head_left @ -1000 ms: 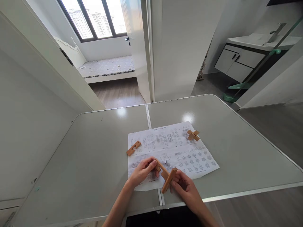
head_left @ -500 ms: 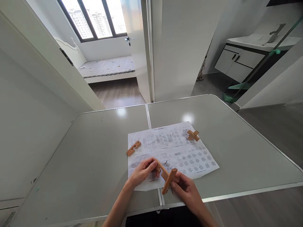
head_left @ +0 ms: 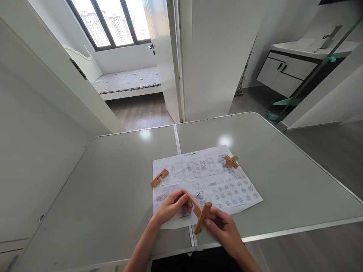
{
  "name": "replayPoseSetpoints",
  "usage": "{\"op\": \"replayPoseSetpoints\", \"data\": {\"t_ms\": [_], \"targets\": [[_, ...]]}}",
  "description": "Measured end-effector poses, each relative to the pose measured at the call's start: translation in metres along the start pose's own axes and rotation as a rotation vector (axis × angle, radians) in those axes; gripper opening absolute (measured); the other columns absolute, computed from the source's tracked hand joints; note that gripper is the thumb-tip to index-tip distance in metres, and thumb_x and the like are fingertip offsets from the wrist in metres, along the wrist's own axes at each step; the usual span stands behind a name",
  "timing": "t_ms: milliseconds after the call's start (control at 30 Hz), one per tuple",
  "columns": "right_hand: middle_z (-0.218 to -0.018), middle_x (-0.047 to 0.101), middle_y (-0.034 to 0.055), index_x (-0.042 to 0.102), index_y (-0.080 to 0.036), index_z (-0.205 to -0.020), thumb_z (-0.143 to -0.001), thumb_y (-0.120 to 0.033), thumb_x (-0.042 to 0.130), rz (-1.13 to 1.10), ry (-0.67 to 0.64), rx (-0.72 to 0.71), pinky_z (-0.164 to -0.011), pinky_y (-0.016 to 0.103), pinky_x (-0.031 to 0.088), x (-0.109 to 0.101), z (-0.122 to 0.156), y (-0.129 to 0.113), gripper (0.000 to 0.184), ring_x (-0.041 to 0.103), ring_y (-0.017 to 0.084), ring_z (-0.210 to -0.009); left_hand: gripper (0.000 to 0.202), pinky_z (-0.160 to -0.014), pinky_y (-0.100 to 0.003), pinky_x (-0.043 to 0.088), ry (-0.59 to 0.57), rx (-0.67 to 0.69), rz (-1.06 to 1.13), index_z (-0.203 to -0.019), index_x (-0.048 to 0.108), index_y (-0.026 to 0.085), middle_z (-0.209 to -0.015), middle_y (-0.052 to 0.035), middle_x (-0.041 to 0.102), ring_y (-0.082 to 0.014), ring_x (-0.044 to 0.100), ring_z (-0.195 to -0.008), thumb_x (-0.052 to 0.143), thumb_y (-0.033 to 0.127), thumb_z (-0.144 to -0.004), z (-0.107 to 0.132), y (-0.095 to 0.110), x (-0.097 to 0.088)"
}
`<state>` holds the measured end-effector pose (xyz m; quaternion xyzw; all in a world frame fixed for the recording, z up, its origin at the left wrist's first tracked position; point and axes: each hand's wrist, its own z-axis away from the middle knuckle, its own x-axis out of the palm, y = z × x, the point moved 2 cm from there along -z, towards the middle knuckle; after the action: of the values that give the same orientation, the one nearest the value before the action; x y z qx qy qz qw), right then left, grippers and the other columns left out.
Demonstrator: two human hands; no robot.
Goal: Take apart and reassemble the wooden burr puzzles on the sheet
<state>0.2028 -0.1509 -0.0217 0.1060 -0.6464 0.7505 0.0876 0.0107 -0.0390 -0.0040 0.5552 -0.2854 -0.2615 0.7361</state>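
Note:
My left hand [head_left: 170,206] pinches one end of a wooden notched bar [head_left: 193,203]. My right hand [head_left: 224,226] grips a second wooden bar [head_left: 203,218] that crosses the first one, the two meeting near the middle. Both hands hover just above the near edge of a printed instruction sheet [head_left: 204,181] on the grey table [head_left: 107,196]. A single notched wooden piece [head_left: 160,177] lies at the sheet's left edge. An assembled wooden cross [head_left: 231,161] rests on the sheet's far right corner.
The table has a seam [head_left: 177,138] down its middle and a metal front edge. Beyond it stand a white wall pillar [head_left: 215,56], an open doorway to a bedroom with a window, and a sink cabinet [head_left: 286,71] at the right with a green mop leaning nearby.
The hands and the two crossed bars have hardly moved. The camera has shifted very slightly.

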Motion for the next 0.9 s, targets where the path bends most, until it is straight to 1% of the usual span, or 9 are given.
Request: {"op": "replayPoseSetpoints", "data": {"t_ms": [167, 300, 433, 500, 633, 800, 900], "targets": [[-0.088, 0.076, 0.0055, 0.078, -0.021, -0.099, -0.092, -0.052, 0.078, 0.005, 0.012, -0.007, -0.081, 0.033, 0.054, 0.0001, -0.0001, 0.0002, 0.032, 0.068, 0.024, -0.085, 0.041, -0.073, -0.029, 0.051, 0.002, 0.000, -0.006, -0.095, 0.064, 0.016, -0.080, -0.0034, 0.068, -0.0160, 0.063, -0.072, 0.051, 0.053, -0.108, 0.0005, -0.0004, 0.0002], [-0.088, 0.076, 0.0045, 0.076, -0.023, -0.098, -0.091, -0.053, 0.080, -0.070, 0.032, 0.020, -0.085, 0.033, 0.055, 0.0003, -0.0009, 0.0011, 0.031, 0.070, 0.025, -0.090, 0.040, -0.075, -0.029, 0.051, 0.003, 0.003, -0.013, -0.095, 0.065, 0.016, -0.080, -0.0036, 0.069, -0.0161, 0.064, -0.073, 0.052, 0.052, -0.108, 0.0007, -0.0004, -0.0002], [-0.098, 0.078, 0.0061, 0.075, -0.024, -0.101, -0.090, -0.054, 0.081, -0.103, 0.036, 0.029, -0.088, 0.034, 0.056, 0.0008, -0.0014, -0.0004, 0.032, 0.071, 0.026, -0.096, 0.039, -0.075, -0.029, 0.051, 0.002, 0.004, -0.022, -0.098, 0.066, 0.016, -0.079, -0.0034, 0.069, -0.0161, 0.064, -0.073, 0.052, 0.051, -0.108, 0.0005, 0.0001, -0.0006], [-0.098, 0.078, 0.0064, 0.075, -0.024, -0.100, -0.090, -0.054, 0.080, -0.085, 0.038, 0.020, -0.087, 0.034, 0.056, 0.0005, -0.0012, -0.0008, 0.032, 0.071, 0.026, -0.095, 0.039, -0.074, -0.029, 0.051, -0.002, 0.004, -0.024, -0.098, 0.066, 0.016, -0.078, -0.0033, 0.069, -0.0160, 0.064, -0.073, 0.052, 0.051, -0.108, 0.0001, 0.0004, -0.0003], [-0.090, 0.077, 0.0049, 0.075, -0.023, -0.096, -0.090, -0.052, 0.080, -0.025, 0.040, -0.013, -0.084, 0.032, 0.056, -0.0004, -0.0005, -0.0009, 0.029, 0.071, 0.024, -0.088, 0.039, -0.073, -0.028, 0.052, -0.007, 0.006, -0.022, -0.096, 0.065, 0.017, -0.079, -0.0031, 0.069, -0.0161, 0.064, -0.072, 0.053, 0.053, -0.107, -0.0005, 0.0011, 0.0010], [-0.089, 0.076, 0.0049, 0.074, -0.022, -0.096, -0.092, -0.052, 0.078, 0.038, 0.038, -0.049, -0.083, 0.033, 0.056, -0.0002, 0.0006, -0.0024, 0.030, 0.070, 0.024, -0.086, 0.040, -0.072, -0.028, 0.051, -0.011, 0.008, -0.027, -0.096, 0.065, 0.017, -0.079, -0.0032, 0.069, -0.0158, 0.063, -0.072, 0.054, 0.053, -0.106, -0.0006, 0.0038, 0.0025], [-0.088, 0.074, 0.0044, 0.074, -0.022, -0.096, -0.091, -0.053, 0.078, 0.049, 0.048, -0.043, -0.083, 0.033, 0.056, -0.0007, 0.0014, -0.0013, 0.031, 0.069, 0.024, -0.085, 0.040, -0.072, -0.028, 0.051, -0.017, 0.008, -0.030, -0.097, 0.066, 0.017, -0.080, -0.0037, 0.070, -0.0160, 0.063, -0.072, 0.053, 0.054, -0.107, -0.0005, 0.0065, 0.0036]]}}
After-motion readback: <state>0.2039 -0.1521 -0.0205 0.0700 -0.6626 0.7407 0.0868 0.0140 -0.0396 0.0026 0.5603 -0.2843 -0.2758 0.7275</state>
